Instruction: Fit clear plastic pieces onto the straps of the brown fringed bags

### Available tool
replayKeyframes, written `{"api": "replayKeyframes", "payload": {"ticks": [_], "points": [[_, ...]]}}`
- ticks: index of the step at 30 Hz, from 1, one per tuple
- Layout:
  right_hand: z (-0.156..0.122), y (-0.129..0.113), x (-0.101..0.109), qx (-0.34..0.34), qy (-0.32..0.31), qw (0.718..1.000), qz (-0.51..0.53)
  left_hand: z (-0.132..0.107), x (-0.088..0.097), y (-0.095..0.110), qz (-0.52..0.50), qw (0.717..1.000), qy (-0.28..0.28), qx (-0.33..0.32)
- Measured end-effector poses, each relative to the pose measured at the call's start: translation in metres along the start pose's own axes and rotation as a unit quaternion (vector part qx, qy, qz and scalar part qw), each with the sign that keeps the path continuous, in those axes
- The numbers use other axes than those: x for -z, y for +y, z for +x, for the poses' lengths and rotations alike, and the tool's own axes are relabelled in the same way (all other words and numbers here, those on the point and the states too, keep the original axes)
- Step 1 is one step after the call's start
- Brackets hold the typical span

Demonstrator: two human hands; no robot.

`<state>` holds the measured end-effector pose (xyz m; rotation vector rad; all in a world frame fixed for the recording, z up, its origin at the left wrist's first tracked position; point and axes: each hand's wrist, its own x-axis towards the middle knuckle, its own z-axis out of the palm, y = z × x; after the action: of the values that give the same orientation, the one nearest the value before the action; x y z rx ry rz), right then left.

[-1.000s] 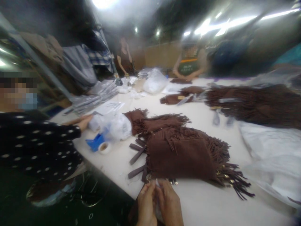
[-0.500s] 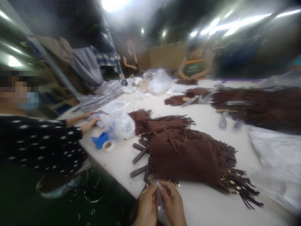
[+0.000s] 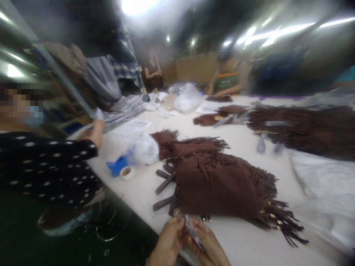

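Observation:
At the bottom edge my left hand [image 3: 168, 242] and my right hand [image 3: 209, 245] meet, both pinching a small clear plastic packet [image 3: 194, 232] between the fingertips. Just beyond them a pile of brown suede fringed bags [image 3: 219, 181] lies on the white table [image 3: 238, 240], with dark straps [image 3: 163, 183] sticking out on its left side and small metal fittings [image 3: 205, 218] along its near edge.
A person in a dark dotted sleeve [image 3: 47, 162] sits at my left with a raised hand [image 3: 95, 131]. Blue tape dispenser [image 3: 116, 166], tape roll [image 3: 127, 173] and white plastic bag [image 3: 144, 149] lie near them. More brown fringed pieces [image 3: 302, 125] and clear plastic sheets [image 3: 324, 184] cover the right side. Two people stand at the far end.
My hands have shifted slightly lower and apart, tilting the clear packet to the right. The person at my left lifted a hand off the white bag and raised it.

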<state>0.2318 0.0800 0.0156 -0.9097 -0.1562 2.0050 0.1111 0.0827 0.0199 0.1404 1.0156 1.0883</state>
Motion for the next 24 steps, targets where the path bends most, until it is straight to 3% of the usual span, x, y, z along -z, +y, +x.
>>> {"api": "replayKeyframes", "payload": {"ticks": [7,16,24], "points": [[-0.003,-0.002,-0.008,-0.027,-0.024,0.998,0.043,-0.002,-0.014,-0.001,0.022,1.0,0.013,0.005],[-0.004,-0.007,-0.005,-0.056,-0.034,0.996,0.062,0.006,-0.006,0.0,0.088,0.996,0.002,-0.03],[-0.003,-0.005,0.002,-0.034,-0.027,0.995,0.088,-0.004,-0.002,0.008,-0.045,0.997,-0.034,0.05]]}}
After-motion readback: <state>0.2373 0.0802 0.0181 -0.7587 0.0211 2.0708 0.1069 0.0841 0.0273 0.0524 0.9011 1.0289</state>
